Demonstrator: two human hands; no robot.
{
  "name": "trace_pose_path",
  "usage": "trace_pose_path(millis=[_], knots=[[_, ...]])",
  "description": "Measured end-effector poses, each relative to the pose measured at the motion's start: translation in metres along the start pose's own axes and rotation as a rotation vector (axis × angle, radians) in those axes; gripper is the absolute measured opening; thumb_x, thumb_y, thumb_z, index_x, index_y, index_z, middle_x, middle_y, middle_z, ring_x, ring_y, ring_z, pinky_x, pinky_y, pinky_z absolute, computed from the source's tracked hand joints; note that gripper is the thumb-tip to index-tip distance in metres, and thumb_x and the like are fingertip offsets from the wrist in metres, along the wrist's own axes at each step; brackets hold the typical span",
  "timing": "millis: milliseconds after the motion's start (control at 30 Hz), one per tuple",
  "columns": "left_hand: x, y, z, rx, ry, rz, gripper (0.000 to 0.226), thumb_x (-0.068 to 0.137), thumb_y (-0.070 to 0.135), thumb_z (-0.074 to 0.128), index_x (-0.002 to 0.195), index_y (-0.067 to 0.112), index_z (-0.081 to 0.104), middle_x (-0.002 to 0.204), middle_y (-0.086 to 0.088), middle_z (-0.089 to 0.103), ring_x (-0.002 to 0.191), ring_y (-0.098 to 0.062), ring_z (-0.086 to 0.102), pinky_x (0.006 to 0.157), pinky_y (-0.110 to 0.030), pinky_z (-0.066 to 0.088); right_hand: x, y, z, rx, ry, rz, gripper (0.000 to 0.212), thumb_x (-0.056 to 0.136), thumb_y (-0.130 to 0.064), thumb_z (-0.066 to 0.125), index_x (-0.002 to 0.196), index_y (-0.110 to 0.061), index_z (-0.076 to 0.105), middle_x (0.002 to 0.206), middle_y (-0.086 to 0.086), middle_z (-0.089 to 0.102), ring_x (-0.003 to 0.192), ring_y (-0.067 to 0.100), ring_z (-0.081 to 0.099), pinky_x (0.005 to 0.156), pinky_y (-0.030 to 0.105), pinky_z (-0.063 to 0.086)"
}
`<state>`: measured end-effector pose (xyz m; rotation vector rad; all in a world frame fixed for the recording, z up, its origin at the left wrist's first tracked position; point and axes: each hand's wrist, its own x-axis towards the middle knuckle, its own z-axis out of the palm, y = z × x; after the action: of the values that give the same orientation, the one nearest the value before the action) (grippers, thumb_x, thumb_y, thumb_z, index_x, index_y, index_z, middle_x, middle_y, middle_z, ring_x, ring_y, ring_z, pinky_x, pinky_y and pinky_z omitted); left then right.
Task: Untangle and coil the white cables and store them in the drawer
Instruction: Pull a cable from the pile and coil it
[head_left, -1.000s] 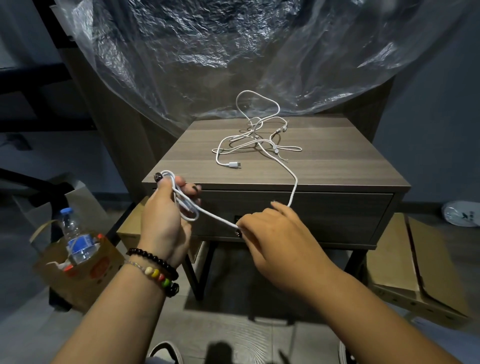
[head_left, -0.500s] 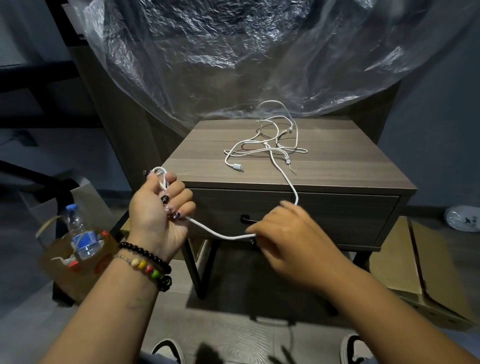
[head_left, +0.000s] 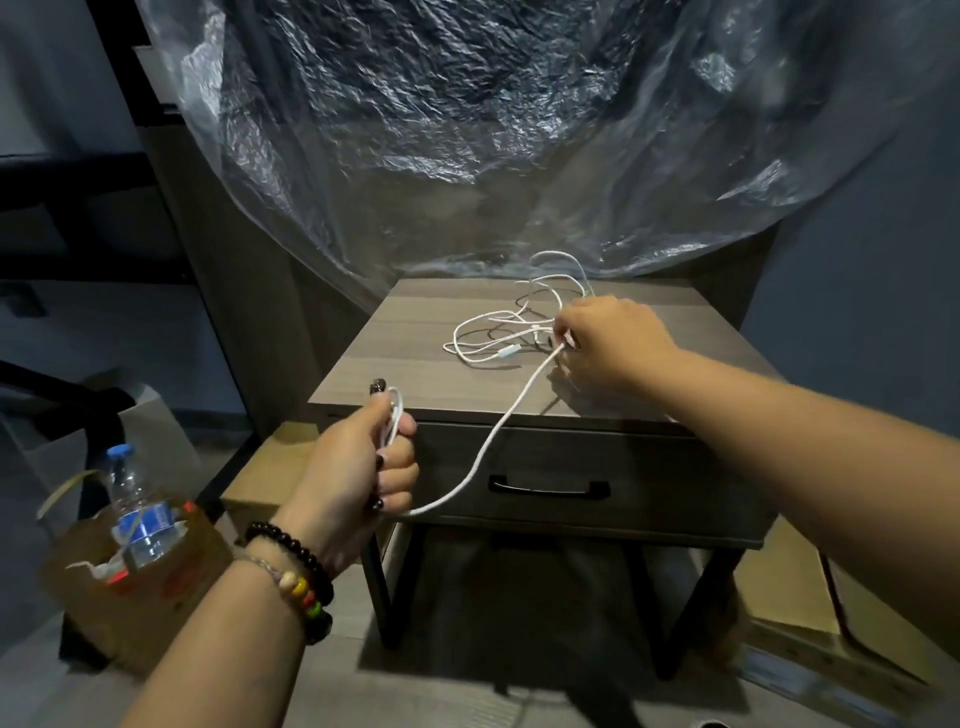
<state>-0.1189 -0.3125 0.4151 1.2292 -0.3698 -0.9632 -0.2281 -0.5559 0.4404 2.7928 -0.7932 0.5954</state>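
- A messy pile of white cables (head_left: 511, 332) lies on top of the wooden nightstand (head_left: 415, 364), near the back.
- One white cable (head_left: 498, 426) hangs from the pile down in front of the drawer (head_left: 649, 467), which is closed.
- The right hand (head_left: 608, 343) is over the pile, with its fingers pinching this cable.
- The left hand (head_left: 363, 467) is in front of the nightstand's left corner, its fingers curled tight around a few loops of the same cable.
- A water bottle (head_left: 137, 509) stands in a paper bag (head_left: 135, 592) on the floor to the left.

White cables (head_left: 498, 338) — grey wood-grain nightstand (head_left: 415, 338)
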Motion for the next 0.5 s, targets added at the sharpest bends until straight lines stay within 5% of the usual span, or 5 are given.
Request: trace_pose_path(millis=[333, 500], knots=[[0.028, 0.005, 0.001, 0.125, 0.099, 0.028, 0.036, 0.102, 0.039, 0.032, 0.085, 0.010, 0.047, 0.050, 0.002, 0.028, 0.038, -0.009, 0.024, 0.036, -0.016, 0.021, 0.129, -0.015, -0.060, -0.090, 0.080, -0.015, 0.025, 0.093, -0.022, 0.049, 0.108, -0.012, 0.065, 0.107, 0.020, 0.062, 0.097, 0.042, 0.058, 0.073, 0.039, 0.043], [0.034, 0.011, -0.009, -0.114, 0.111, -0.015, 0.038, 0.101, 0.040, 0.035, 0.083, 0.009, 0.049, 0.050, 0.003, 0.027, 0.036, -0.008, 0.024, 0.034, -0.017, 0.019, 0.168, -0.008, -0.085, 0.187, 0.163, 0.061, 0.016, 0.087, -0.029, 0.065, 0.090, -0.014, 0.070, 0.082, 0.016, 0.069, 0.080, 0.033, 0.068, 0.076, 0.038, 0.056]])
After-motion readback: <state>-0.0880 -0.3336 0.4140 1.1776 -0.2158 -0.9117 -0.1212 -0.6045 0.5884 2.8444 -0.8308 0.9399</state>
